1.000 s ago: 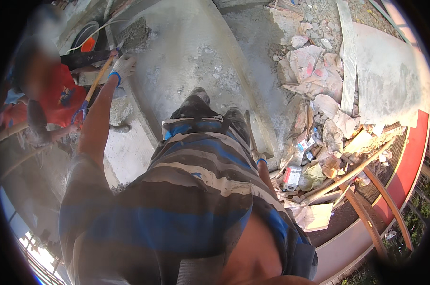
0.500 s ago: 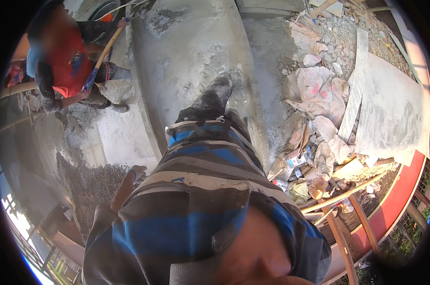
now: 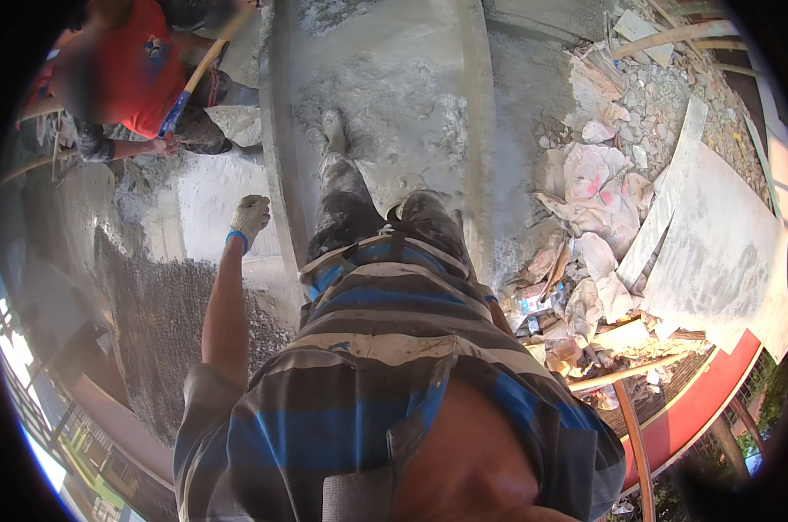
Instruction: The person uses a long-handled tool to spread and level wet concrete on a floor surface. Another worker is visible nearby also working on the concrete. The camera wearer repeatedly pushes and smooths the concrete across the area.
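Striped shirt (image 3: 324, 426), nearest item: dark grey, blue and cream bands, covering the wearer's torso. Right forearm (image 3: 500, 317): a short length showing past the shirt's side. Right hand: hidden by the torso; grip and contents cannot be told. Left forearm (image 3: 226, 304): bare below the sleeve, reaching forward. Left hand (image 3: 250, 217): in a pale work glove with blue cuff (image 3: 238, 239); fingers curled together toward the palm, nothing visible in them. Pale slab (image 3: 204, 210): smooth, seen beneath and left of that hand; contact cannot be told. Dark rough patch (image 3: 154, 322): grainy surface, left of the left forearm. Left raised edge (image 3: 274, 113): long concrete lip, just right of the left hand. Trousers (image 3: 337, 196): dark, smeared with grey; one foot planted ahead. Wet concrete (image 3: 389, 113): grey, uneven, under the leading foot, lying between the left raised edge and right raised edge (image 3: 481, 130). Crumpled sheets (image 3: 598, 178): pale, pink-marked, heaped with litter at right. Plank (image 3: 670, 191): narrow, resting against a broad pale board (image 3: 724, 252). Rubble (image 3: 659, 113): loose stones, beyond the sheets. Co-worker (image 3: 128, 65), far left: red shirt, one hand at the blue lower end of a yellow-handled tool (image 3: 201, 74)
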